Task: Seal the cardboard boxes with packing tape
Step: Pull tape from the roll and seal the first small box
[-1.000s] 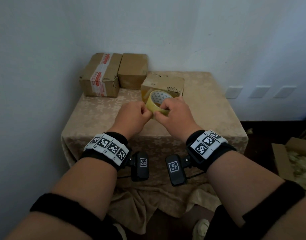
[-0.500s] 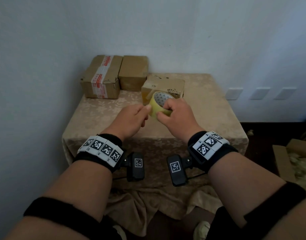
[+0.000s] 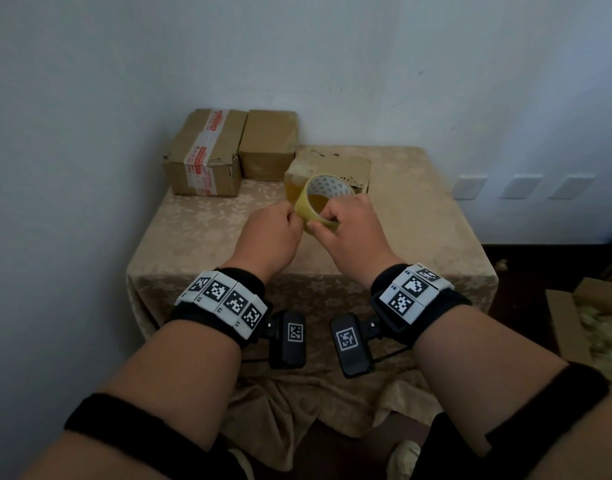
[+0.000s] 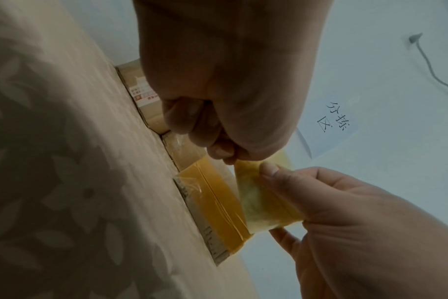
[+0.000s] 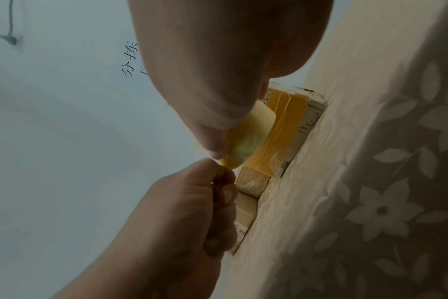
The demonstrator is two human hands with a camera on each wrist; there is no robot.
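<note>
The right hand (image 3: 349,233) has its fingers (image 4: 274,172) curled round the roll of yellow packing tape (image 3: 318,206), thumb on the outer band and the other fingers through the core, holding it in the air above the tabletop (image 3: 200,237). The left hand (image 3: 270,233) meets the roll on its left side, its fingers (image 5: 223,178) bunched and pinching at the tape's edge; whether a free end is lifted I cannot tell. Just behind the roll sits a cardboard box (image 3: 339,164) with yellow tape already across its near face. Two more boxes stand at the back left corner, touching each other: one with a red-and-white printed strip (image 3: 207,157), one plain (image 3: 268,147). A patterned beige cloth (image 3: 418,244) covers the tabletop.
</note>
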